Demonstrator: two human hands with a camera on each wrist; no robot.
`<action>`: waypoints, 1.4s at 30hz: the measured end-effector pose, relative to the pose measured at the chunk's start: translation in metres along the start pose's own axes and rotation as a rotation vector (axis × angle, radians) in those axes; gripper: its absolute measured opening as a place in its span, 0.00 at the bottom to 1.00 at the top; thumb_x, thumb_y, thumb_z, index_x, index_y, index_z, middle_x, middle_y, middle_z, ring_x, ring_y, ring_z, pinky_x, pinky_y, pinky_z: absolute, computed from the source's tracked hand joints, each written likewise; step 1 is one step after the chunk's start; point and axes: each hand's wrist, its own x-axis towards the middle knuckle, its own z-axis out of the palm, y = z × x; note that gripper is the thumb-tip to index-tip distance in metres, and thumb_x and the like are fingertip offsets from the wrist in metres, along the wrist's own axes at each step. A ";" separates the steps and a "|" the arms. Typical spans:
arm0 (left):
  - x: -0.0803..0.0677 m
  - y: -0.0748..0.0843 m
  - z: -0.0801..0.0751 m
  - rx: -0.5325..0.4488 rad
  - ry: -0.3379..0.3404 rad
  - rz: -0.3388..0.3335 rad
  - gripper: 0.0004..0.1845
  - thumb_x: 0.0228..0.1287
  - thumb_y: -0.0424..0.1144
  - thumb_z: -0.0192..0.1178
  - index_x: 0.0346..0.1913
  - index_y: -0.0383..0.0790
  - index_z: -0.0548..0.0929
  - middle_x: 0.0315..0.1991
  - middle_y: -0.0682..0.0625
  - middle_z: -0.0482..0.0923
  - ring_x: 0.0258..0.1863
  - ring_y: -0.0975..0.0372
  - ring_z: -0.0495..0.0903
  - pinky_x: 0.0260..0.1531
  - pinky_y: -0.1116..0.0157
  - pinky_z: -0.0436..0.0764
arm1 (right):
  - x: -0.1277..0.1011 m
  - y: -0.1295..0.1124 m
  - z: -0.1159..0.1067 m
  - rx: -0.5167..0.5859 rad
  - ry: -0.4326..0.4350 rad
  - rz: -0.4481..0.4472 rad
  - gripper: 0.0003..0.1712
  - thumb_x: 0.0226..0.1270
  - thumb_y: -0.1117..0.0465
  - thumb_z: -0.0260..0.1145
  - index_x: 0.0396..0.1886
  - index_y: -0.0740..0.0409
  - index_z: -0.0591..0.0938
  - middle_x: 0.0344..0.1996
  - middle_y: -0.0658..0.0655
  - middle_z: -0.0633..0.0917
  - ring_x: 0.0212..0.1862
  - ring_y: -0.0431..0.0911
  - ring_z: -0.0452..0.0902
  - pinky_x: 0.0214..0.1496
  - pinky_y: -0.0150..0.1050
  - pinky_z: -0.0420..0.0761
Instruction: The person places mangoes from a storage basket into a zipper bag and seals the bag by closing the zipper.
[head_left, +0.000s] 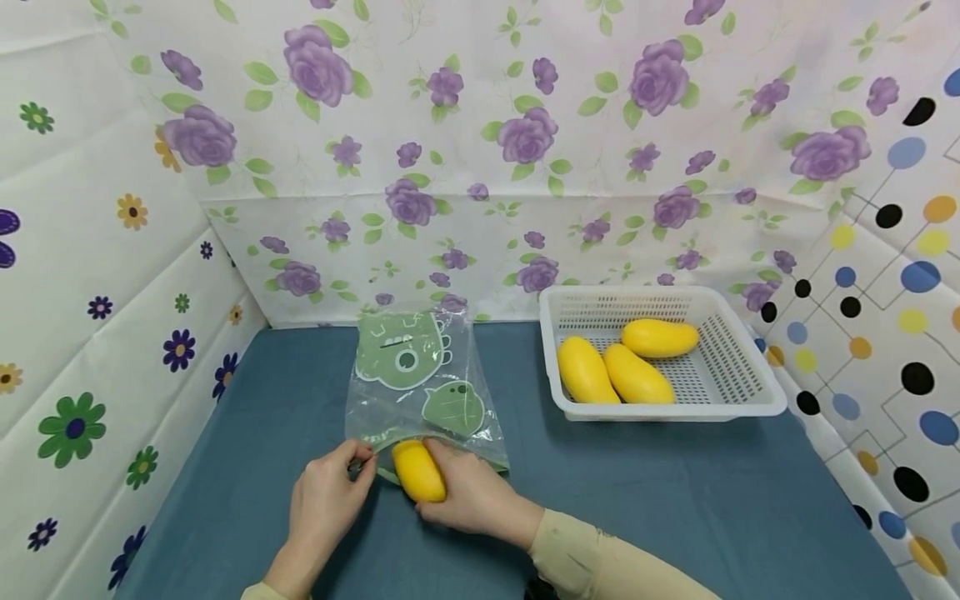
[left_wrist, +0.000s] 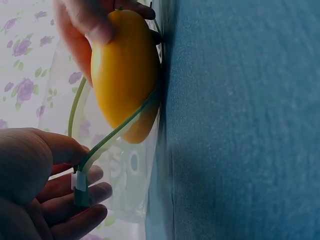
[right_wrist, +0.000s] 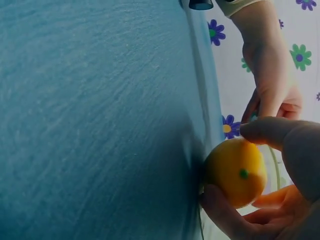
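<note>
A clear zip bag [head_left: 472, 379] printed with green cartoon animals lies flat on the table, its green-edged mouth towards me. My left hand [head_left: 324, 500] pinches one corner of that mouth between thumb and index finger, beside the white slider [left_wrist: 78, 181]; its other fingers are loosely spread. With my right hand [head_left: 480, 498] I grip a yellow mango [head_left: 417, 472], thumb and fingers on opposite sides. The mango's far end is inside the parted mouth, behind the green zip strip [left_wrist: 117, 131], while its stem end with a green spot [right_wrist: 243, 173] stays outside.
At the back right stands a white perforated plastic basket [head_left: 720, 410] holding three more mangoes [head_left: 637, 375]. A blue cloth [head_left: 675, 500] covers the table. Flowered sheeting [head_left: 480, 150] rises behind, with patterned sheets along both sides.
</note>
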 end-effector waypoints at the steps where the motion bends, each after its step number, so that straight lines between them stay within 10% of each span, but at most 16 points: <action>1: 0.000 0.000 0.000 0.003 0.002 0.000 0.07 0.61 0.32 0.77 0.34 0.47 0.89 0.34 0.48 0.91 0.27 0.56 0.89 0.21 0.54 0.83 | -0.001 -0.001 -0.001 -0.015 -0.009 -0.018 0.50 0.64 0.50 0.78 0.82 0.56 0.67 0.64 0.56 0.83 0.47 0.40 0.82 0.47 0.37 0.82; 6: 0.000 -0.002 0.002 0.009 0.027 0.018 0.08 0.60 0.32 0.78 0.33 0.47 0.88 0.32 0.49 0.91 0.25 0.56 0.88 0.20 0.54 0.83 | -0.004 -0.005 -0.005 -0.068 -0.024 -0.061 0.50 0.66 0.57 0.76 0.84 0.55 0.65 0.72 0.59 0.78 0.60 0.45 0.82 0.58 0.41 0.83; 27: 0.001 -0.004 0.001 -0.007 0.047 0.046 0.08 0.60 0.32 0.78 0.33 0.48 0.88 0.32 0.49 0.91 0.26 0.57 0.88 0.21 0.54 0.84 | 0.010 -0.014 0.007 -0.316 0.140 -0.171 0.37 0.71 0.57 0.74 0.76 0.56 0.75 0.61 0.61 0.84 0.36 0.42 0.82 0.36 0.34 0.82; 42: 0.001 0.000 -0.002 -0.023 0.040 0.046 0.07 0.60 0.31 0.78 0.34 0.46 0.90 0.33 0.48 0.91 0.28 0.56 0.89 0.23 0.53 0.85 | 0.025 -0.020 0.016 -0.376 0.202 -0.201 0.23 0.75 0.53 0.75 0.66 0.47 0.83 0.51 0.53 0.86 0.38 0.41 0.85 0.36 0.34 0.84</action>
